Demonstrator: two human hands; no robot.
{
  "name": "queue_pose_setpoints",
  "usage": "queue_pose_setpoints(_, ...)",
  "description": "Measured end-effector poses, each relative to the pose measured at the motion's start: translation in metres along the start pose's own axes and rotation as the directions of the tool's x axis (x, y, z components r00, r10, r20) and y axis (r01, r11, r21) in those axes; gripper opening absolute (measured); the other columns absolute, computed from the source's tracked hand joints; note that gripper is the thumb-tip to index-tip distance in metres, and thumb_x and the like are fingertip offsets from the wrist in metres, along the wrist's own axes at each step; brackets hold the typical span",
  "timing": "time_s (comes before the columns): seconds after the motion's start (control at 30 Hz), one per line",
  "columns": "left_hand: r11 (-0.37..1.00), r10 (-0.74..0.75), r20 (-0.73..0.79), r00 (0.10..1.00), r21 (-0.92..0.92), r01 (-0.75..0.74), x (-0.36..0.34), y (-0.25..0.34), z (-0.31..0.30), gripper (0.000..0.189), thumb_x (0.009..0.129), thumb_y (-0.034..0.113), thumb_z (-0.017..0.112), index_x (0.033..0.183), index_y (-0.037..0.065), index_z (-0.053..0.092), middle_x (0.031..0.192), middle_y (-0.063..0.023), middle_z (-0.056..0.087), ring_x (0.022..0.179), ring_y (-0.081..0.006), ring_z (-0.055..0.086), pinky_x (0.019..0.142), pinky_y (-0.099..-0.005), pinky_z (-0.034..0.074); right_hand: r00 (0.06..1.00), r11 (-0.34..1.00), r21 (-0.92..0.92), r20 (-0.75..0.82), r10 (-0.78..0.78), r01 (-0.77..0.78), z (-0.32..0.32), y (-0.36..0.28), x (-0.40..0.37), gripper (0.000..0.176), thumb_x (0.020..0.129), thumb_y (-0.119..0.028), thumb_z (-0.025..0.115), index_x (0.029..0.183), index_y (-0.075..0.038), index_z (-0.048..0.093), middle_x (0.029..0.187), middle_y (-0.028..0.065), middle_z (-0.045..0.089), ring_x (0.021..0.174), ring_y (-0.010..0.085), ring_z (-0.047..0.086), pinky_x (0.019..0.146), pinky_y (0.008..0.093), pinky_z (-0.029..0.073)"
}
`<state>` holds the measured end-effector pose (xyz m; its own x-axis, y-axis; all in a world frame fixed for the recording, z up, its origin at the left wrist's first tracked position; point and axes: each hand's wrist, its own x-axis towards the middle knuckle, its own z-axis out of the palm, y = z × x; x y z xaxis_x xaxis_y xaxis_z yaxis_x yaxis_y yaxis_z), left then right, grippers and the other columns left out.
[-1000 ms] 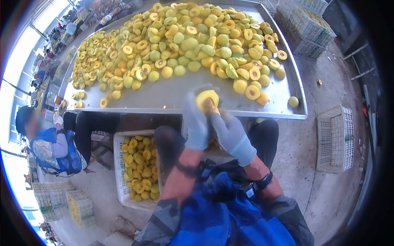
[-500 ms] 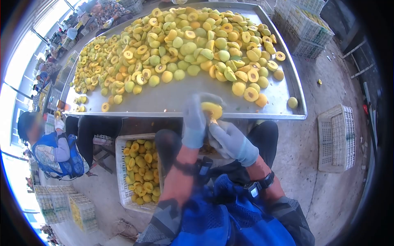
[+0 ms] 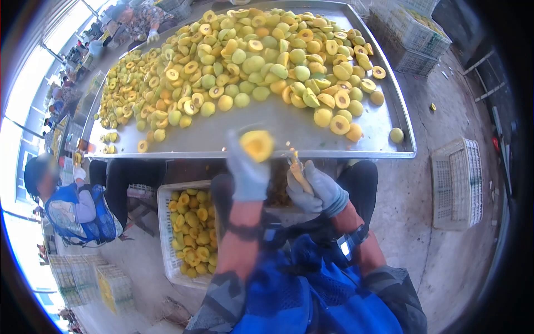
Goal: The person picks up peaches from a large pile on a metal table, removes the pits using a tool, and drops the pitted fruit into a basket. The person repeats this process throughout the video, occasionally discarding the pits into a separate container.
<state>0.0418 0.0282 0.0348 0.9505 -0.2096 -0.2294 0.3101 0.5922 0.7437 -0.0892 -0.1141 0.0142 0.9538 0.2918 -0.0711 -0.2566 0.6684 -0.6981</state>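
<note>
In the head view: reaching almost straight ahead with the left hand (image 3: 248, 177), in a grey glove, up to the near edge of the surface (image 3: 217, 133). Coming in at a slant with the right hand (image 3: 320, 189), gloved too, and a little lower in the view.

Pulled apart now, with a gap in the middle. Half a second ago, close together, with the tool (image 3: 301, 177) right up at the half fruit (image 3: 257, 146). Now moved off to the left with the half fruit, and turned to show an orange hollow in its cut side. A second ago, brown in that same spot.

Holding the yellow half fruit in the left hand — with fingers round it, but too blurry to tell how each one sits. Held up in front of the near edge of the surface, on the near side of the big fruit pile (image 3: 250, 61). Gripping the light brown handle of the tool in the right hand, with fingers curled tight — and pointing its tip up toward the surface, apart from the half fruit. Lower down on the left, a white crate (image 3: 164, 228) of cut fruit (image 3: 192, 222).
</note>
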Motion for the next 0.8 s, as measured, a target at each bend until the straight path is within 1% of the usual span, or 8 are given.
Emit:
queue_pose_setpoints(0.1, 0.943, 0.271, -0.138, 0.953, 0.235, -0.234, 0.003, 0.038, -0.043, 0.055, 0.106, 0.05, 0.036, 0.108, 0.006, 0.068, 0.092, -0.0117, 0.07, 0.08, -0.0234, 0.068, 0.066, -0.0364, 0.057, 0.984, 0.941, -0.324, -0.175, 0.04, -0.096, -0.007, -0.001, -0.002, 0.059, 0.106, -0.053, 0.046, 0.069, -0.008, 0.052, 0.058, -0.0026, 0.046, 0.041, 0.0063, 0.039, 0.038, 0.0227, 0.029)
queue_pose_setpoints(0.23, 0.77, 0.354, -0.179, 0.918, 0.612, -0.178, -0.015, 0.116, -0.126, 0.052, 0.106, 0.043, 0.046, 0.095, -0.001, 0.071, 0.08, -0.0123, 0.071, 0.067, -0.0215, 0.067, 0.057, -0.0304, 0.055, 0.892, 0.728, -0.586, -0.446, 0.077, -0.356, -0.024, 0.023, 0.009, 0.055, 0.103, -0.052, 0.053, 0.076, -0.005, 0.062, 0.062, -0.0004, 0.053, 0.05, 0.0096, 0.049, 0.048, 0.026, 0.04)
queue_pose_setpoints(0.37, -0.225, 0.41, 0.125, 0.903, 0.974, -0.033, -0.016, 0.142, -0.294, 0.042, 0.102, 0.034, 0.056, 0.093, -0.004, 0.072, 0.081, -0.0115, 0.071, 0.073, -0.0193, 0.068, 0.068, -0.0327, 0.052, 0.849, 0.699, -0.545, -0.5, 0.171, -0.462, -0.026, 0.034, 0.016, 0.052, 0.1, -0.053, 0.058, 0.081, -0.006, 0.068, 0.063, 0.0001, 0.056, 0.055, 0.0103, 0.053, 0.05, 0.0263, 0.042)
queue_pose_setpoints(0.43, -0.119, 0.357, -0.073, 0.931, 0.985, 0.123, -0.012, 0.147, -0.312, 0.036, 0.101, 0.032, 0.058, 0.098, 0.0, 0.074, 0.086, -0.011, 0.073, 0.079, -0.019, 0.07, 0.07, -0.0317, 0.053, 0.821, 0.741, -0.467, -0.535, 0.197, -0.482, -0.034, 0.04, 0.019, 0.055, 0.099, -0.055, 0.059, 0.081, -0.005, 0.068, 0.063, 0.0012, 0.059, 0.055, 0.0108, 0.053, 0.053, 0.0278, 0.043)
queue_pose_setpoints(0.53, 0.495, 0.18, -0.214, 0.96, 0.863, 0.1, -0.002, 0.125, -0.211, 0.032, 0.1, 0.027, 0.059, 0.108, -0.001, 0.074, 0.101, -0.0125, 0.075, 0.088, -0.0188, 0.071, 0.075, -0.0315, 0.054, 0.782, 0.785, -0.358, -0.575, 0.243, -0.507, -0.043, 0.04, 0.019, 0.057, 0.099, -0.055, 0.059, 0.078, -0.004, 0.069, 0.062, 0.0024, 0.06, 0.056, 0.012, 0.054, 0.056, 0.0292, 0.044)
queue_pose_setpoints(0.67, 0.479, 0.043, 0.021, 0.999, 0.877, -0.039, 0.067, 0.067, -0.128, 0.027, 0.1, 0.019, 0.061, 0.113, -0.003, 0.071, 0.102, -0.0145, 0.075, 0.089, -0.0203, 0.071, 0.082, -0.0333, 0.057, 0.774, 0.766, -0.464, -0.629, 0.067, -0.444, -0.051, 0.044, 0.023, 0.058, 0.098, -0.053, 0.061, 0.076, 0.0, 0.07, 0.063, 0.0065, 0.063, 0.057, 0.016, 0.057, 0.059, 0.0331, 0.046)
queue_pose_setpoints(0.73, 0.244, 0.018, 0.385, 0.923, 0.893, -0.377, 0.122, 0.02, -0.11, 0.032, 0.102, 0.023, 0.061, 0.119, -0.002, 0.07, 0.112, -0.0123, 0.074, 0.097, -0.0161, 0.071, 0.079, -0.0297, 0.058, 0.746, 0.768, -0.467, -0.666, 0.021, -0.439, -0.054, 0.039, 0.022, 0.057, 0.097, -0.052, 0.062, 0.081, 0.002, 0.072, 0.067, 0.011, 0.066, 0.062, 0.0208, 0.061, 0.065, 0.037, 0.049)
queue_pose_setpoints(0.8, 0.157, -0.019, 0.47, 0.882, 0.873, -0.462, 0.152, -0.025, -0.052, 0.035, 0.099, 0.024, 0.064, 0.121, -0.002, 0.07, 0.111, -0.0121, 0.074, 0.098, -0.0159, 0.071, 0.08, -0.0302, 0.057, 0.745, 0.808, -0.44, -0.667, -0.002, -0.392, -0.065, 0.048, 0.022, 0.056, 0.098, -0.052, 0.062, 0.085, 0.002, 0.073, 0.069, 0.0118, 0.067, 0.065, 0.0219, 0.062, 0.067, 0.0374, 0.05)
